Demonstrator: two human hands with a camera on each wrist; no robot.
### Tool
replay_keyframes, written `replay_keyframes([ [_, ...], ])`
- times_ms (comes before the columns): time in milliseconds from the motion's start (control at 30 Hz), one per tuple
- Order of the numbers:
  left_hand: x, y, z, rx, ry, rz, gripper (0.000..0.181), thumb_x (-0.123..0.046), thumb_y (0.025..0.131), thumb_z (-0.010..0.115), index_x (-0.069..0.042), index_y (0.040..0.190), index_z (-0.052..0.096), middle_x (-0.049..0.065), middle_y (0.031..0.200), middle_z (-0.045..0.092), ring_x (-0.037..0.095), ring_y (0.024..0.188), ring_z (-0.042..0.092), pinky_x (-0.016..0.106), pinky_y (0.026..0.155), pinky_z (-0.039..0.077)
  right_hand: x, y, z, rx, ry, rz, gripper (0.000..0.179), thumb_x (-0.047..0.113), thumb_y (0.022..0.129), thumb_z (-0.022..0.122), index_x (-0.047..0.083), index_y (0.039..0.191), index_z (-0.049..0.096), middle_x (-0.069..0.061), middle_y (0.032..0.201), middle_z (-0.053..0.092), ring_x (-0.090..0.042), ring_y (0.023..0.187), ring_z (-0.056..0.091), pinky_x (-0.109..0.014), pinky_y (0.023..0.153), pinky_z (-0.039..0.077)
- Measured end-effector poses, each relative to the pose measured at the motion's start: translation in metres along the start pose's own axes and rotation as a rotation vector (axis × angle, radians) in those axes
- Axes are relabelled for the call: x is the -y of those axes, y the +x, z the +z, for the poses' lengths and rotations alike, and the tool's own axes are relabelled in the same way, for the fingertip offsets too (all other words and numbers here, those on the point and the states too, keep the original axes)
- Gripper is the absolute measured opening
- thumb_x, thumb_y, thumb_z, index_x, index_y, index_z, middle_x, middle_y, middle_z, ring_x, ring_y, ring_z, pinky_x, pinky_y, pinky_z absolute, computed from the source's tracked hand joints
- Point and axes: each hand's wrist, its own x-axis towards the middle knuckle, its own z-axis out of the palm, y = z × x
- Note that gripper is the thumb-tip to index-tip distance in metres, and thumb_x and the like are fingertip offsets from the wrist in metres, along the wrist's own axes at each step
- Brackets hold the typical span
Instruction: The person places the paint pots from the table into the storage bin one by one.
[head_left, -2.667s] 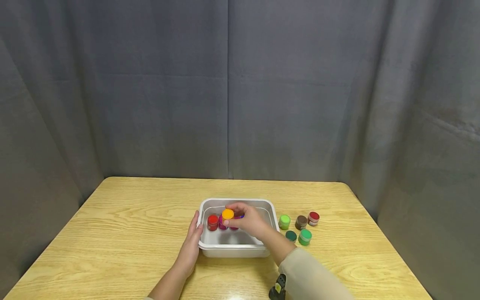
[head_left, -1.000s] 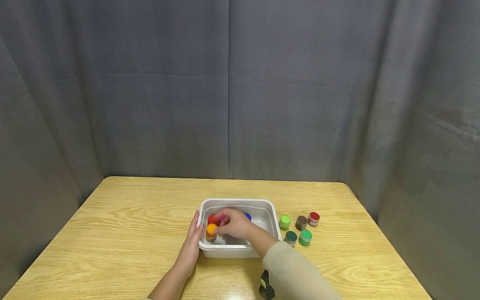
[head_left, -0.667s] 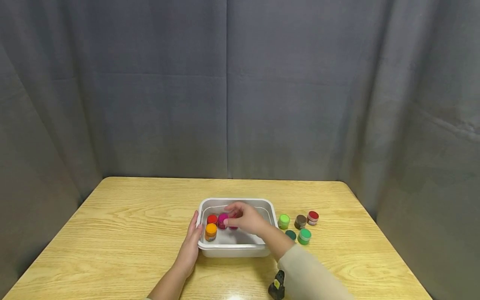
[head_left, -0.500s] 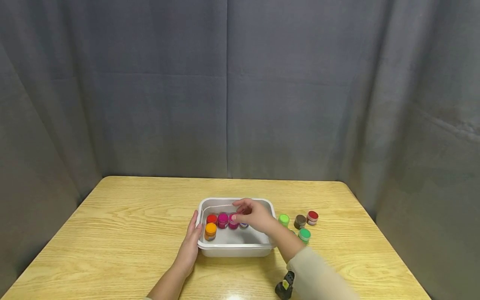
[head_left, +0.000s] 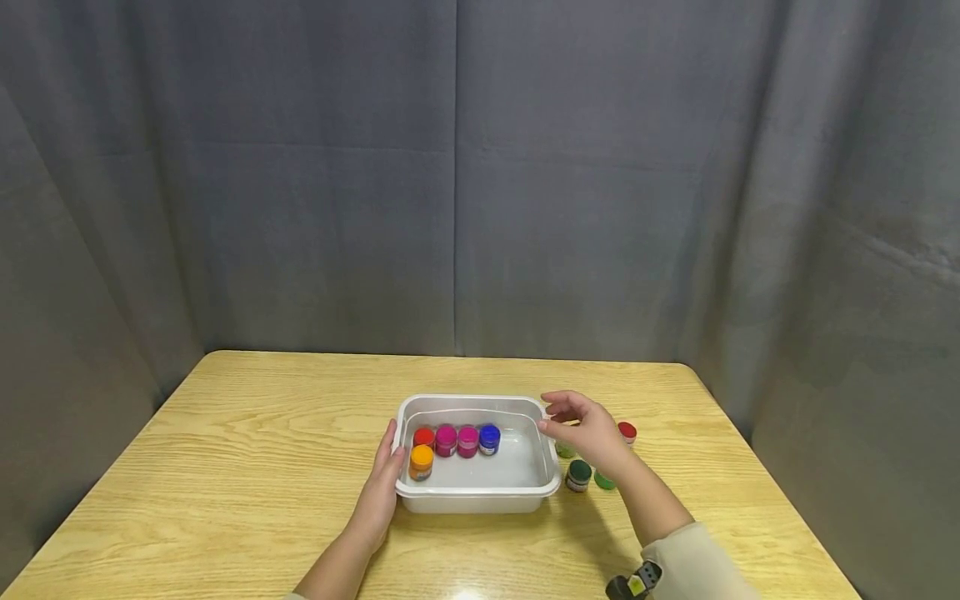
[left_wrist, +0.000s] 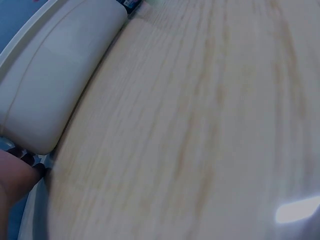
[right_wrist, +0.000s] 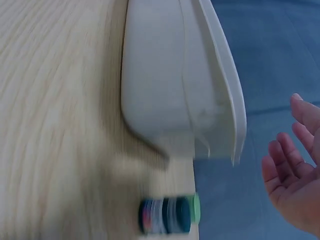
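Note:
A white rectangular tray (head_left: 480, 493) stands on the table. Along its back left sit a red paint jar (head_left: 423, 437), two magenta jars (head_left: 457, 442) and a blue jar (head_left: 489, 439); an orange-lidded jar (head_left: 422, 462) is in front of the red one. My left hand (head_left: 377, 492) rests against the tray's left side, fingers straight, thumb at the rim. With nothing in its spread, relaxed fingers, my right hand (head_left: 588, 432) is just beyond the tray's right rim, over the loose jars. It hides the brown jar and part of the light green jar (head_left: 565, 451).
Right of the tray on the wooden table (head_left: 285, 433) stand a dark green jar (head_left: 578, 475), a green jar (head_left: 604, 480) and a dark red-lidded jar (head_left: 627, 431). A grey curtain (head_left: 480, 183) hangs behind the table and on both sides.
My right hand set the orange jar down in the tray's front left, let go, then moved right, out over the right rim. The left hand has stayed at the tray's side.

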Motion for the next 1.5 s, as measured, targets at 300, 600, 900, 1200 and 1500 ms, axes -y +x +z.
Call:
replay_keyframes([
  [300,-0.002,0.0,-0.001,-0.002,0.008,-0.015,0.059,-0.035,0.106,0.029,-0.026,0.159,0.006,0.013,0.166,0.002,0.045,0.151,0.0,0.074,0.113,0.001,-0.033,-0.025,-0.027,-0.078,-0.059,0.034,0.046,0.026,0.089,0.073,0.008,0.129,0.06,-0.013,0.12,0.063,-0.026,0.111,0.06,-0.037,0.094,0.053],
  [600,0.0,0.0,-0.001,0.002,-0.001,-0.018,0.06,-0.035,0.105,0.03,-0.026,0.159,0.006,0.013,0.166,0.003,0.046,0.151,0.0,0.075,0.113,0.001,-0.062,-0.045,-0.04,-0.119,-0.065,0.1,0.051,0.025,0.092,0.069,0.004,0.136,0.053,-0.018,0.136,0.054,-0.032,0.126,0.05,-0.041,0.101,0.048],
  [900,0.001,-0.001,-0.001,0.003,-0.006,-0.004,0.06,-0.035,0.105,0.03,-0.025,0.159,0.006,0.013,0.166,0.002,0.045,0.151,-0.001,0.074,0.113,0.0,-0.086,-0.051,-0.04,-0.108,-0.065,0.153,0.056,0.031,0.091,0.07,0.007,0.138,0.051,-0.015,0.144,0.05,-0.034,0.129,0.045,-0.048,0.102,0.048],
  [1200,0.0,-0.001,0.0,0.004,-0.009,-0.013,0.06,-0.035,0.105,0.03,-0.026,0.159,0.005,0.014,0.166,0.002,0.046,0.151,-0.001,0.075,0.113,0.001,-0.102,-0.049,-0.035,-0.099,-0.028,0.197,0.063,0.035,0.088,0.073,0.01,0.14,0.049,-0.019,0.14,0.049,-0.037,0.128,0.047,-0.044,0.096,0.053],
  [1500,0.0,0.0,0.0,0.005,-0.011,-0.018,0.059,-0.035,0.105,0.03,-0.027,0.159,0.005,0.013,0.166,0.002,0.046,0.151,-0.001,0.075,0.113,0.001,-0.109,-0.049,-0.03,-0.103,-0.017,0.218,0.062,0.03,0.087,0.074,0.007,0.139,0.049,-0.017,0.131,0.055,-0.032,0.119,0.055,-0.042,0.097,0.053],
])
